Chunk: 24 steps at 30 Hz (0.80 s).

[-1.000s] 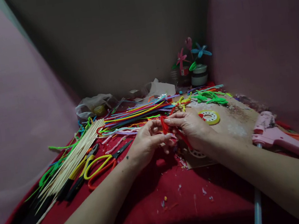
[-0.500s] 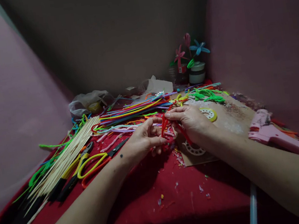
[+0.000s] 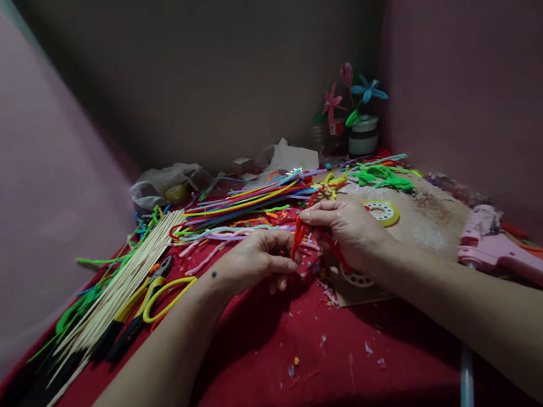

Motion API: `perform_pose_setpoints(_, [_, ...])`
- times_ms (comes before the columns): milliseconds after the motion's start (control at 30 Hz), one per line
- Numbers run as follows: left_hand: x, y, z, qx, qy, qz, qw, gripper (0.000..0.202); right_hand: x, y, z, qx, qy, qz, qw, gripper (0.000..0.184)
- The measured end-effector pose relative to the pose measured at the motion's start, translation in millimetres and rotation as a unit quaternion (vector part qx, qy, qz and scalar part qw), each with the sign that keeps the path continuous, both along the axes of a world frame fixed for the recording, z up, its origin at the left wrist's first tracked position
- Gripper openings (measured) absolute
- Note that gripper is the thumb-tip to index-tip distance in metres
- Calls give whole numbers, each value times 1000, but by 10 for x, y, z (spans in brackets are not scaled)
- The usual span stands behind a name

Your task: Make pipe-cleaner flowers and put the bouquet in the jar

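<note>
Both of my hands meet over the red cloth at the middle of the view. My left hand [image 3: 254, 260] pinches the lower end of a bent red pipe cleaner [image 3: 297, 237], fingers closed. My right hand [image 3: 350, 226] grips the same red pipe cleaner at its upper end, thumb and forefinger pressed together, and a red strand runs under its palm. A white tape ring [image 3: 357, 279] lies just below my right hand on a piece of cardboard [image 3: 430, 221].
Bamboo skewers [image 3: 116, 286], yellow-handled scissors [image 3: 163, 296] and pliers lie at the left. Coloured pipe cleaners [image 3: 246, 204] spread behind my hands, green ones [image 3: 381, 176] further right. A yellow tape roll [image 3: 383, 210], a pink glue gun [image 3: 505, 251] and a jar of pipe-cleaner flowers [image 3: 360, 125] stand at the right.
My left hand has slid down and toward me along the red pipe cleaner, and now covers the scissor blades. My right hand has hardly moved. The camera shifted slightly.
</note>
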State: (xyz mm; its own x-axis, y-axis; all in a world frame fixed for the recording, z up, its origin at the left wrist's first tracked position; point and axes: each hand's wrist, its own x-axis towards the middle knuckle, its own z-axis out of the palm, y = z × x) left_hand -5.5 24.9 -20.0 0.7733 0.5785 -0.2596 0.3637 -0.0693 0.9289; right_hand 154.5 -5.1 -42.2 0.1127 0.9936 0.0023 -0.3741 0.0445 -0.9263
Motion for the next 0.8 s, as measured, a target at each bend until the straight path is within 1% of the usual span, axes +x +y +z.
perform_pose_setpoints(67, [-17, 18, -8, -14, -12, -8, 1000, 7, -3, 2, -6, 4, 0, -1, 1000, 15])
perform_pose_setpoints(200, [-43, 37, -46, -31, -26, 1, 999, 7, 4, 12, -42, 3, -9, -1, 1000, 14])
perform_pose_setpoints(233, [-46, 36, -59, -50, -39, 3, 998, 9, 5, 13, -51, 6, -14, -1, 1000, 14])
perform_pose_setpoints(300, [-47, 30, -82, -112, -83, 9, 990, 16, 8, 12, -62, 12, -20, 0, 1000, 13])
perform_pose_setpoints(367, [-31, 19, -105, -181, -139, 23, 973, 20, 11, 7, -60, 17, -15, 4, 1000, 14])
perform_pose_setpoints(433, [1, 9, -130, -219, -177, 49, 958, 19, 12, 0, -50, 18, -8, 8, 1000, 16])
perform_pose_setpoints(533, [57, 1, -176, -212, -196, 88, 953, 17, 7, -8, -37, 15, -10, 9, 1000, 16])
perform_pose_setpoints(700, [95, -5, -226, -197, -213, 83, 953, 12, -6, -1, -41, 17, -5, 39, 999, 14])
perform_pose_setpoints(800, [103, -25, -232, -196, -233, 97, 948, 9, 2, 6, -38, 12, -8, 25, 1000, 13])
